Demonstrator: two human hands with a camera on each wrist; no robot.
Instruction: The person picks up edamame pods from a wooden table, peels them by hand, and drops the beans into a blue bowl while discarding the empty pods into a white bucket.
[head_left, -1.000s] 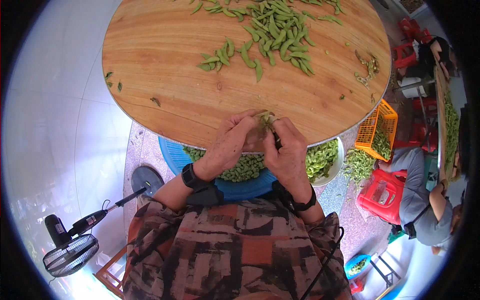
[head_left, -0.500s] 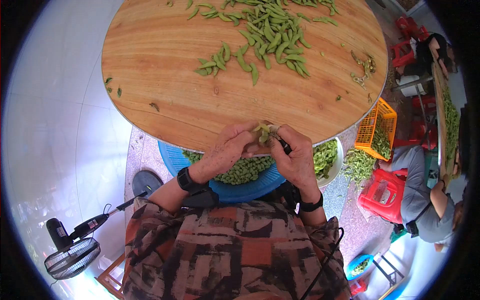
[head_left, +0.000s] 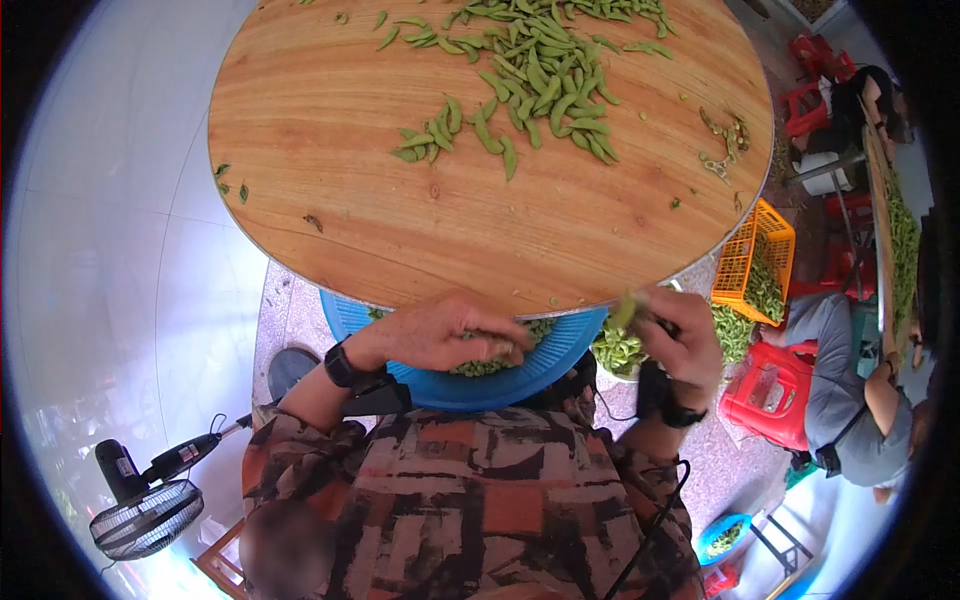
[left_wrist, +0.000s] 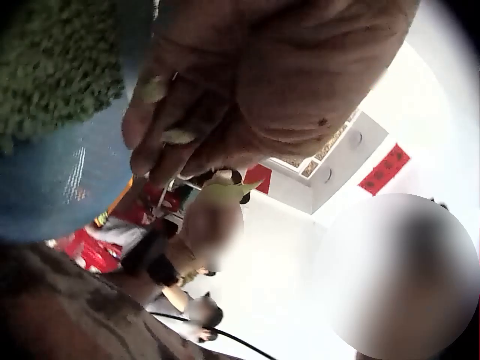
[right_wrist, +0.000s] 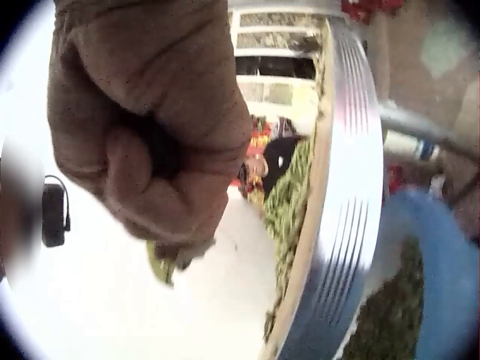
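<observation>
Head view: near the table's point(head_left: 400, 240) edge, a pod point(head_left: 625, 310) is being pinched at the curled fingertips of the right hand point(head_left: 682, 335), close by a bowl point(head_left: 620, 377), perhaps so that husks are being kept off the table. Over the basin point(head_left: 450, 397), the left hand point(head_left: 440, 332) is being held with fingers loosely relaxed, beans point(left_wrist: 178, 137) being glimpsed beside them, likely so that drops are being caught. Yellowish-green and curved, the pod is being blurred; its contents cannot be told.
</observation>
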